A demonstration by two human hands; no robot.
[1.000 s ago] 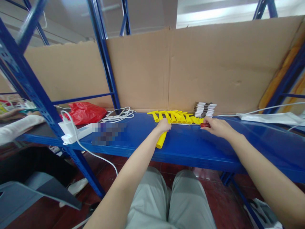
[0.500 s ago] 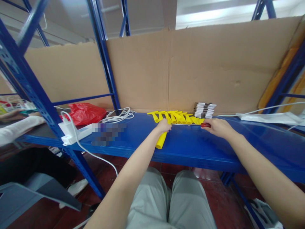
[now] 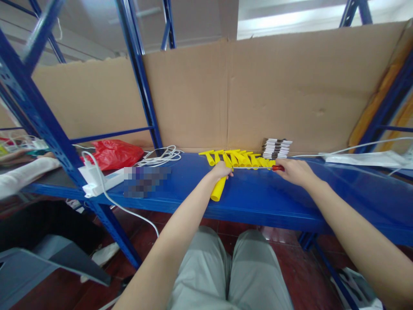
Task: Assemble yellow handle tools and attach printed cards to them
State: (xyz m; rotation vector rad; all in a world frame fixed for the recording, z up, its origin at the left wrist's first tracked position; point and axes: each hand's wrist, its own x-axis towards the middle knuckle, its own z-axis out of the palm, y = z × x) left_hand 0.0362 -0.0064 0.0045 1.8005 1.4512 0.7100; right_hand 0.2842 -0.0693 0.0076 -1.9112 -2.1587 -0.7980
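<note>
While our left hand (image 3: 221,171) is closed around the upper part of a yellow plastic handle (image 3: 218,190), whose lower end juts toward us over the blue shelf (image 3: 258,198), our right hand (image 3: 294,171) pinches the red grip (image 3: 278,168) of a thin tool. Its slender metal shaft (image 3: 251,168) runs leftward from that grip to the fingers of the left hand. We cannot tell whether the tip is already seated in the handle; the left fingers hide the joint.

Just behind both hands lies a row of yellow T-shaped pieces (image 3: 238,158), side by side, touching one another. At the right end of the row stands a stack of small white-and-dark flat parts (image 3: 276,148), against the cardboard backing (image 3: 274,90).

Judgement on doing this step well: keep the held handle pressed flat on the shelf so it cannot roll, and keep the shaft in line with the point where it meets the handle rather than angled. The shaft passes close in front of the row, so a sideways slip could knock those pieces out of line. A firm left grip near the joint, light steady pressure from the right, and wrists low on the shelf should hold the alignment.

Further left, well apart: white cables (image 3: 159,156), a red plastic bag (image 3: 113,152), a white power strip (image 3: 98,178).
</note>
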